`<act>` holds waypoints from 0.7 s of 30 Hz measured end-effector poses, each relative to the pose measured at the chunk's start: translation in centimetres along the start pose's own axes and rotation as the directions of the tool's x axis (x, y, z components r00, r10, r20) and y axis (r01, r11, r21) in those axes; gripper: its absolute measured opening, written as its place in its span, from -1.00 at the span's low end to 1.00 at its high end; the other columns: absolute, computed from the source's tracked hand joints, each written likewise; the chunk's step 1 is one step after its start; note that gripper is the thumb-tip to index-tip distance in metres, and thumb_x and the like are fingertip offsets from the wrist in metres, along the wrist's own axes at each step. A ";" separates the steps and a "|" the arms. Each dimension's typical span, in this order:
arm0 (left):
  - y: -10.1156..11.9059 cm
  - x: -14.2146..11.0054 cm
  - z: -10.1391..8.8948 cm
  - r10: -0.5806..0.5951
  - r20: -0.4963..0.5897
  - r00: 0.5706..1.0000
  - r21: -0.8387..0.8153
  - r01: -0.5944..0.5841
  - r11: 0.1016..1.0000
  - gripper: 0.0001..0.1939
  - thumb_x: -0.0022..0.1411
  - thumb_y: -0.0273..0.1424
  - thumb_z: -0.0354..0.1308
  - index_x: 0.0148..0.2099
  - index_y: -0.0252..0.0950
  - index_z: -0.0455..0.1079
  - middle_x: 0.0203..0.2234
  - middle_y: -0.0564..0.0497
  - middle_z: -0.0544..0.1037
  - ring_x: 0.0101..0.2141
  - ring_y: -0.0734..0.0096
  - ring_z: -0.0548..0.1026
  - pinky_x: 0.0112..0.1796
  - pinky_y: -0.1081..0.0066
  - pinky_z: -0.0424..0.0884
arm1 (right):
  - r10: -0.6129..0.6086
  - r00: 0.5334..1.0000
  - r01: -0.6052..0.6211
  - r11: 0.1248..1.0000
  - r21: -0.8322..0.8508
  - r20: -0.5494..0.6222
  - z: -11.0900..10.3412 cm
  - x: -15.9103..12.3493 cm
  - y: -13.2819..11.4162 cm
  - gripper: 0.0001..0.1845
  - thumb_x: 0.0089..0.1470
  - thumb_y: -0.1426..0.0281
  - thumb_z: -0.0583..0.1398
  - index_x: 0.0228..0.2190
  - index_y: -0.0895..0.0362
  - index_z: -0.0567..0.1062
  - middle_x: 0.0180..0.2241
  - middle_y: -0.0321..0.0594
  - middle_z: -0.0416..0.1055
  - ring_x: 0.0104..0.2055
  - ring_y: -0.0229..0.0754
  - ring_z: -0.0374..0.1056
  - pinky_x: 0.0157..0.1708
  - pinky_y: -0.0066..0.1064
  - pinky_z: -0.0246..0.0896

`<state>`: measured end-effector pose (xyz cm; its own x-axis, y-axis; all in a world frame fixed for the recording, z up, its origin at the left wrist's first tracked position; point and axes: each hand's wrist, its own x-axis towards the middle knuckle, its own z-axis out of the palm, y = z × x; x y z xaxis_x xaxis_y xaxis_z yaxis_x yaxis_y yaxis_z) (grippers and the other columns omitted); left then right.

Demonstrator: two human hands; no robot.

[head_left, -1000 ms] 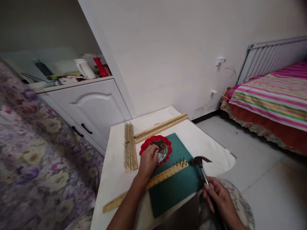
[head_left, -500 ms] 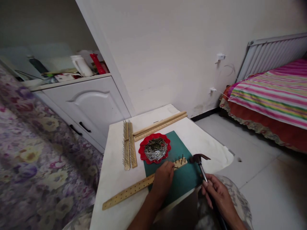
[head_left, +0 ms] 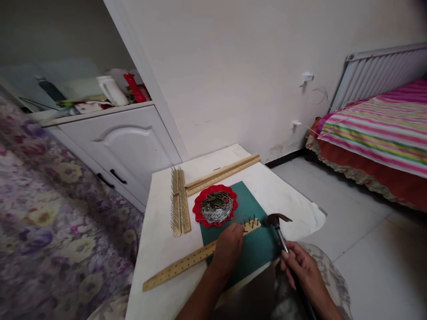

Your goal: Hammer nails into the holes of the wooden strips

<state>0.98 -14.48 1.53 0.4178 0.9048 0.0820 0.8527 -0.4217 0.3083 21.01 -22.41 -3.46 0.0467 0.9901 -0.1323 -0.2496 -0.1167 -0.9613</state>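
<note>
My left hand (head_left: 230, 246) is closed over a drilled wooden strip (head_left: 180, 269) that lies aslant across the table and the green mat. Its fingertips are pinched together, and a short dark nail (head_left: 246, 231) shows right beside them; the pinch itself is mostly hidden. Several nails (head_left: 252, 222) stand upright in the strip's right end. My right hand (head_left: 302, 266) grips a claw hammer (head_left: 282, 240) by its shaft, the head raised at the mat's right edge. Just beyond my left hand sits a red scalloped dish (head_left: 196, 213) heaped with loose nails (head_left: 216, 209).
Two wooden strips full of upright nails (head_left: 180, 204) lie at the table's left. More wooden strips (head_left: 223, 175) lie along the back. The green mat (head_left: 256, 253) is on the white table (head_left: 160, 249). A cabinet (head_left: 123, 151) stands left, a bed (head_left: 376, 129) right.
My left hand has shifted very slightly at the strip, fingertips still pinched. The hammer and my right hand are practically still.
</note>
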 end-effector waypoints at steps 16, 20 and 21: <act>0.7 0.8 3.2 -0.049 -0.240 0.970 -0.313 -0.029 0.949 -0.77 0.29 -0.48 -0.10 -0.13 -0.25 0.37 -0.26 -0.01 0.52 -0.22 0.37 0.47 -0.19 0.41 0.33 | 0.008 1.000 -0.008 0.999 -0.032 -0.014 0.2 0.0 -0.4 -0.67 0.09 0.13 0.16 -0.22 0.08 0.32 -0.62 -0.46 0.39 -0.81 -0.48 0.09 -0.80 -0.62 -0.12; 0.7 0.9 3.9 -0.197 -0.258 0.946 -0.432 0.070 0.899 -0.84 0.22 -0.49 -0.01 -0.20 -0.26 0.38 -0.33 0.01 0.53 -0.28 0.39 0.48 -0.22 0.41 0.33 | -0.012 1.000 0.011 0.999 -0.032 -0.021 0.2 -0.1 -0.4 -0.67 0.08 0.13 0.18 -0.20 0.07 0.33 -0.62 -0.47 0.38 -0.80 -0.48 0.08 -0.79 -0.61 -0.12; 0.6 1.0 3.9 -0.217 -0.263 0.940 -0.453 0.078 0.888 -0.85 0.20 -0.49 0.01 -0.22 -0.26 0.38 -0.34 0.02 0.52 -0.29 0.39 0.47 -0.23 0.42 0.33 | -0.016 1.000 0.016 1.000 -0.027 -0.027 0.2 -0.2 -0.4 -0.66 0.08 0.13 0.18 -0.20 0.07 0.33 -0.62 -0.47 0.38 -0.80 -0.48 0.08 -0.79 -0.61 -0.13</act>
<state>3.12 -14.11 -1.91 0.1252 0.9576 0.2594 0.6476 -0.2770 0.7098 20.94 -22.57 -2.96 0.0766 0.9895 -0.1230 -0.2231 -0.1032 -0.9693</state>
